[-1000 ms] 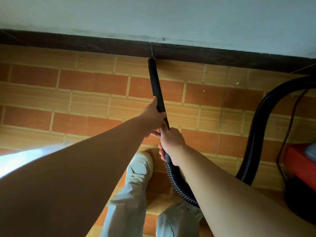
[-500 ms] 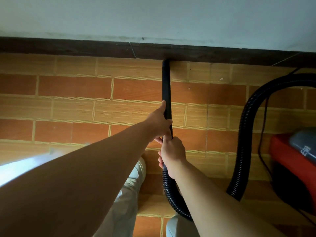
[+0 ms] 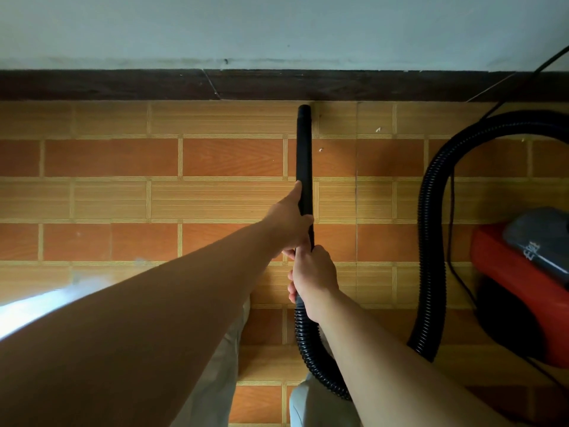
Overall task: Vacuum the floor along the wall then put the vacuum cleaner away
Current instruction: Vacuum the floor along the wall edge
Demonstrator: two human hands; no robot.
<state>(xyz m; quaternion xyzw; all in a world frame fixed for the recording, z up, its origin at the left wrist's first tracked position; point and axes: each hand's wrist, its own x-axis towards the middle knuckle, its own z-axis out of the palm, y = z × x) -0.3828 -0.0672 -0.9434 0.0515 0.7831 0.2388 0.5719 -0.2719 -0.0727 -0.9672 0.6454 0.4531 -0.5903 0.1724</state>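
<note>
A black vacuum wand point(image 3: 304, 155) points straight at the wall, its tip on the tiled floor just short of the dark skirting board point(image 3: 277, 85). My left hand point(image 3: 291, 221) grips the wand higher up; my right hand point(image 3: 312, 274) grips it just behind, where the ribbed black hose point(image 3: 429, 241) begins. The hose loops down past my legs, then up and round to the red vacuum cleaner body point(image 3: 520, 288) at the right edge. Small white crumbs point(image 3: 378, 129) lie on the tiles right of the wand.
The floor is orange and yellow tile point(image 3: 123, 198) below a pale wall point(image 3: 277, 26). A thin black power cord point(image 3: 452, 241) runs from the wall down beside the vacuum body. My pale trouser legs point(image 3: 215, 380) stand under my arms. Bright light falls at the left.
The wand tip has slid to the right along the skirting board and now points straight ahead. The view has shifted right, bringing more of the red vacuum body into sight.
</note>
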